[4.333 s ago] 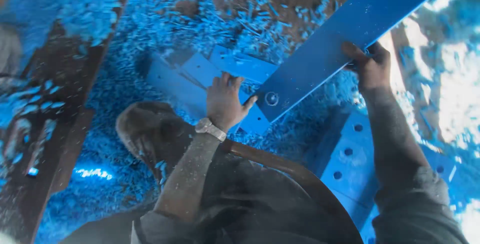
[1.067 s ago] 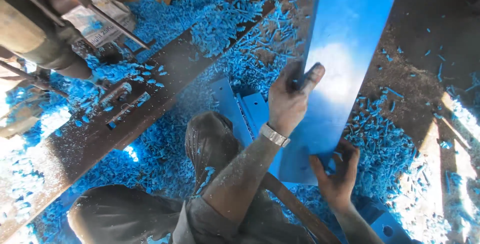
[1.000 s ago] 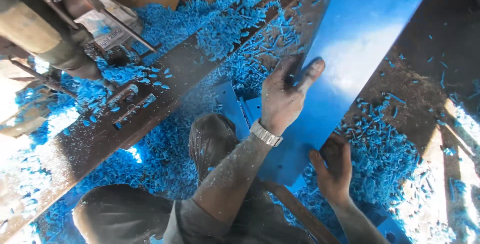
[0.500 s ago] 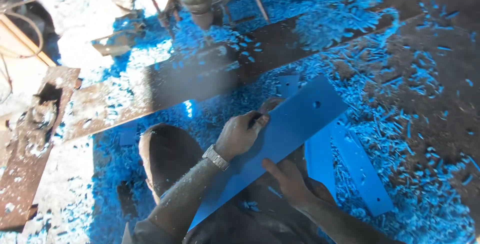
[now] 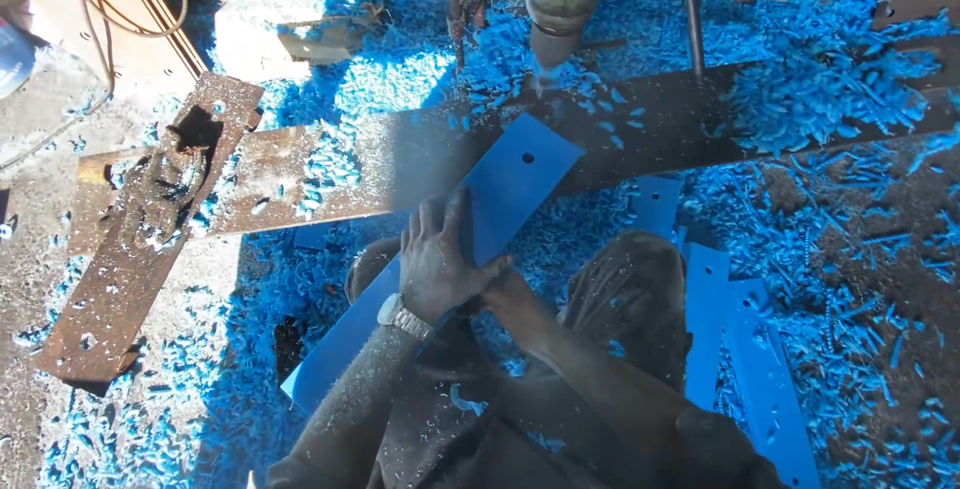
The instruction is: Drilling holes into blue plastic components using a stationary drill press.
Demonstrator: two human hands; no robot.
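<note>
Left hand (image 5: 437, 267) lies flat, fingers spread, on the blue metal strip (image 5: 470, 232); right hand (image 5: 505, 294) clasps the strip's lower edge just beside it. The strip's far end, bearing one hole, rests on the rusty steel bar (image 5: 400, 164), just below the drill spindle (image 5: 560, 9). Blue shavings (image 5: 830, 89) surround the bar.
</note>
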